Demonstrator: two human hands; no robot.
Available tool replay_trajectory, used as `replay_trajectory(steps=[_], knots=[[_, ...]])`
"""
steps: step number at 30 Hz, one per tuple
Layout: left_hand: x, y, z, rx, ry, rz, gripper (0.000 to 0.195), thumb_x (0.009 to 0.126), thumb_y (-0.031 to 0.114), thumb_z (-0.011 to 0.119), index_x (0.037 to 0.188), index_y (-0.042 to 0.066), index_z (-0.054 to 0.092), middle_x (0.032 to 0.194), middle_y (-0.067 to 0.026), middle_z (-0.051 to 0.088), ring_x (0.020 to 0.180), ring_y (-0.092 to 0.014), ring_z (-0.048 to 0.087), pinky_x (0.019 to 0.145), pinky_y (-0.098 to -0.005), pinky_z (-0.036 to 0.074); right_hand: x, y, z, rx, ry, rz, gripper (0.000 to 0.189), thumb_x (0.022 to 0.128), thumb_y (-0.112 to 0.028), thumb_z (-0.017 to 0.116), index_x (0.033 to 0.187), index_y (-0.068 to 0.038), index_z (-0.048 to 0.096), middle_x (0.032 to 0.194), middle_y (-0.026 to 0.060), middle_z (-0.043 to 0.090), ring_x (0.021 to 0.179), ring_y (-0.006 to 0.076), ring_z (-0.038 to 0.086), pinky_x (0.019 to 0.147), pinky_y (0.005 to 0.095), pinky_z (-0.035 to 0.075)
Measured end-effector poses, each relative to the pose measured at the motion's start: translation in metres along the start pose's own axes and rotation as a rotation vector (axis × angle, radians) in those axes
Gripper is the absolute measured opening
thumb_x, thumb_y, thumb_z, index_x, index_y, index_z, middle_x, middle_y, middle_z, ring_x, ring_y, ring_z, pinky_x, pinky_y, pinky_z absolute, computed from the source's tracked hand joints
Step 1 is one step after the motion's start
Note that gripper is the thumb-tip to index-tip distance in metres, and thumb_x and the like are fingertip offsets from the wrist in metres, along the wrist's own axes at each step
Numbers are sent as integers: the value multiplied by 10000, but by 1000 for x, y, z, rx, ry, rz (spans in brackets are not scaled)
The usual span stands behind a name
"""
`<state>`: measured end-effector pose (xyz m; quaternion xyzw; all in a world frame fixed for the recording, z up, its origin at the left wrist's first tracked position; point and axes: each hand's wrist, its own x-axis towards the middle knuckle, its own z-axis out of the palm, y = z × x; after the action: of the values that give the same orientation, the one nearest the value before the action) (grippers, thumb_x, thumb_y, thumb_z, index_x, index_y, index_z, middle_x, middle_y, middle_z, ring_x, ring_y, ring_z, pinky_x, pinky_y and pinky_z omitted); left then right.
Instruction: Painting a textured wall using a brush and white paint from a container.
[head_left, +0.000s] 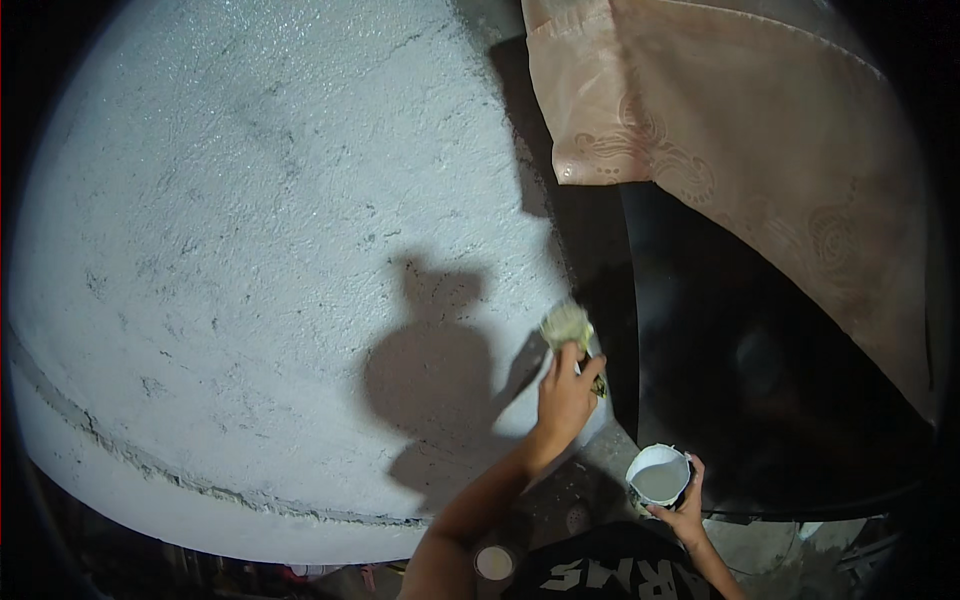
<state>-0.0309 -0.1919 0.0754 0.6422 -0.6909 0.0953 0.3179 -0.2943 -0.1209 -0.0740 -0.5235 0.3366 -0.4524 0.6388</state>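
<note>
My left hand (566, 394) grips a wide paint brush (568, 324), its bristles pale with paint and slightly blurred. The bristles are at the right edge of a rough, white-coated plaster wall (300, 225), which looks wet and shiny in its upper part. Lower down and to the right, my right hand (684, 504) holds a small tub (658, 450) by its side, thumb and fingers around it. Thin whitish paint (660, 484) lies inside the tub, and dried paint marks its outside. A shadow falls on the wall left of the brush.
A brown embossed cover (750, 112) hangs over a dark glossy surface (750, 360) at the right. A rough-edged groove (180, 480) crosses the wall's lower part. Near my body is a round pale object (494, 562), perhaps a container.
</note>
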Motion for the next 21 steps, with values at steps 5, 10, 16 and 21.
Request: replay_trajectory(steps=[5,10,16,21], knots=[[64,18,-59,233,241,258,359,619,12,646,956,133,664,1006,-133,489,988,-327,528,868,-465,454,4,-13,2,37,-2,6,1072,586,-112,855,1400,-102,158,1339,132,336,1276,266,353,1077,376,276],[76,-3,-8,408,174,342,176,753,93,560,918,91,622,1019,-144,490,978,-305,509,1009,-516,377,10,-24,8,2,-61,34,1043,598,-101,846,1393,-95,171,1332,132,344,1268,259,362,1069,368,290],[20,-29,86,432,-38,312,226,721,39,580,939,81,620,1024,-134,473,1050,-353,490,843,-443,490,9,-21,8,33,-50,22,1044,593,-108,847,1394,-91,177,1328,132,349,1268,261,363,1071,372,290],[-7,-59,87,-22,-122,-5,288,690,-40,577,941,82,644,1039,-141,480,996,-353,519,802,-431,493,5,-22,8,5,-14,6,1050,581,-106,847,1395,-89,183,1330,129,352,1268,262,364,1071,375,290]])
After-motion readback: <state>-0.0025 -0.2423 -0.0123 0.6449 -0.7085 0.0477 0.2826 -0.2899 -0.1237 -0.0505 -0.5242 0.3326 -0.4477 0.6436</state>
